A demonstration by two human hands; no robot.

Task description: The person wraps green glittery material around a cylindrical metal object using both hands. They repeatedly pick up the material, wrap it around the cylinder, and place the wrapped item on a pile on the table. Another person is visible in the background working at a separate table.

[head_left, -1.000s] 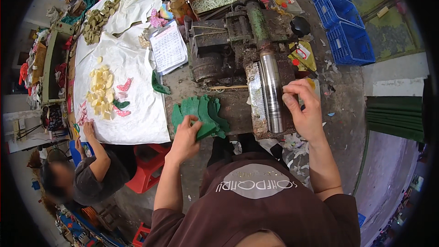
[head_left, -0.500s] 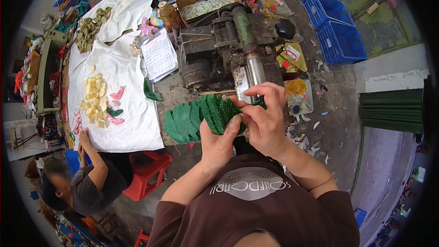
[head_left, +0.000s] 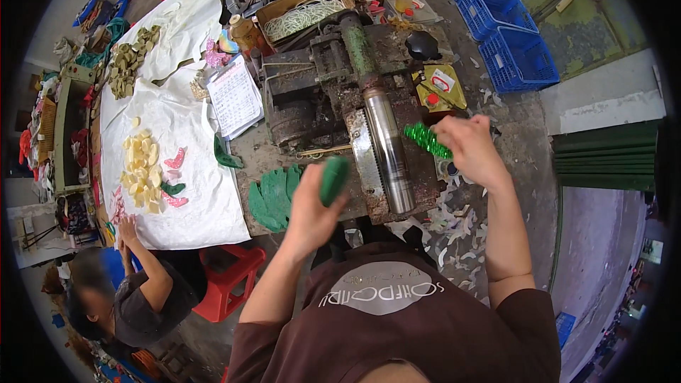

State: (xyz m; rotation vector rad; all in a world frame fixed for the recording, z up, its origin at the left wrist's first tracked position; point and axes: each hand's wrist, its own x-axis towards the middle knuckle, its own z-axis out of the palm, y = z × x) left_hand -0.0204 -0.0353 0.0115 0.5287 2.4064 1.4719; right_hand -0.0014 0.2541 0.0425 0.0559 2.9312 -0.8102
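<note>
My left hand (head_left: 310, 214) is closed around a dark green stack of pieces (head_left: 333, 179), blurred by motion, over the table's near edge. Just left of it lie more flat green curved pieces (head_left: 269, 200), overlapping one another. Out to the right, my right hand (head_left: 469, 150) pinches a shiny, glittery green curved piece (head_left: 427, 140) by one end. Between both hands stands a greasy dark machine with a polished steel roller (head_left: 385, 135) and a toothed metal strip (head_left: 364, 152) alongside it. Neither hand touches the machine.
A white cloth (head_left: 202, 206) on the left bears cream, olive and pink cut pieces. A written paper sheet (head_left: 234, 99) lies beside the machine. Blue crates (head_left: 521, 60) stand far right. Scraps litter the floor. A person (head_left: 142, 291) sits at left by a red stool (head_left: 228, 280).
My hands were together at the stack of green pieces; now they are apart. The left went left with the stack, the right went right with one glittery piece. The roller is uncovered.
</note>
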